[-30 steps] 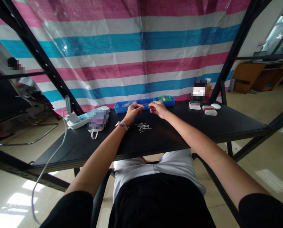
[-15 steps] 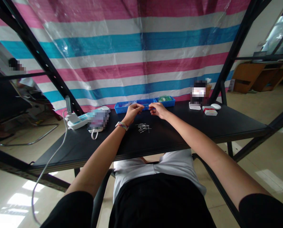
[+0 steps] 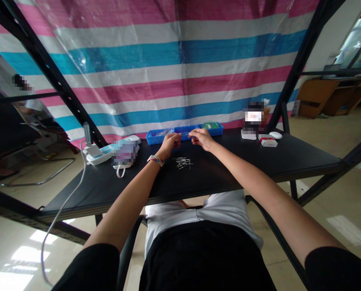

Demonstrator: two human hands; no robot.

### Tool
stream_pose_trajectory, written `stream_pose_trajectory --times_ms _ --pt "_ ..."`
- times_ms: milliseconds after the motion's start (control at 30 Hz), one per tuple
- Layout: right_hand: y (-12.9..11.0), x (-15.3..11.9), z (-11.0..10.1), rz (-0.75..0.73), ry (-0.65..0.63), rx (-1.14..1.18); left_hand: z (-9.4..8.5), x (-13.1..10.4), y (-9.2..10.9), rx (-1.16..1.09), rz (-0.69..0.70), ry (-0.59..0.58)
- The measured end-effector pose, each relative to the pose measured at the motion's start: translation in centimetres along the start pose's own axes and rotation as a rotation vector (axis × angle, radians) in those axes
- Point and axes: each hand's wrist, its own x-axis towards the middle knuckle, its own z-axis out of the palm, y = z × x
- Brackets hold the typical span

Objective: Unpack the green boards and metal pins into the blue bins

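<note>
My left hand (image 3: pixel 170 143) and my right hand (image 3: pixel 202 138) are raised close together over the back of the black table. Between their pinched fingertips runs a thin, light-coloured stick (image 3: pixel 184 134), one end in each hand; its exact kind is too small to tell. Just behind the hands stands a blue compartment tray (image 3: pixel 155 140). Clear plastic lies in its left section, and a green packet (image 3: pixel 210 125) sits in the right one. On the tabletop below my hands is a loose pile of several thin, pale sticks (image 3: pixel 182 163).
To the left are a white power strip (image 3: pixel 100 157) with a cable and a blurred pouch (image 3: pixel 125 152). At the right stand a small red-and-white box (image 3: pixel 268 140), a white mouse (image 3: pixel 275 135) and a bottle (image 3: pixel 266 111). Black frame posts flank the table; a person sits far left.
My fingertips have shifted slightly, and the thin stick between them shows more plainly. The pile on the table is unchanged.
</note>
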Motion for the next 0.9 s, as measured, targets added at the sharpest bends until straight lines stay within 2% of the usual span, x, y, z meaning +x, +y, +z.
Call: stream_pose_trajectory --times_ms 367,600,767,900 --pt "0.25 0.10 -0.03 0.031 0.005 0.005 0.04 -0.20 -0.06 0.042 0.053 -0.007" --pt "-0.07 -0.10 0.20 0.108 0.010 0.090 -0.14 -0.10 -0.29 0.085 0.099 -0.012" --pt "-0.23 -0.17 0.18 0.151 0.008 0.163 -0.05 -0.17 -0.16 0.083 0.085 -0.005" --pt "-0.38 -0.07 0.00 0.190 0.052 0.225 0.04 -0.21 -0.04 0.063 0.085 0.007"
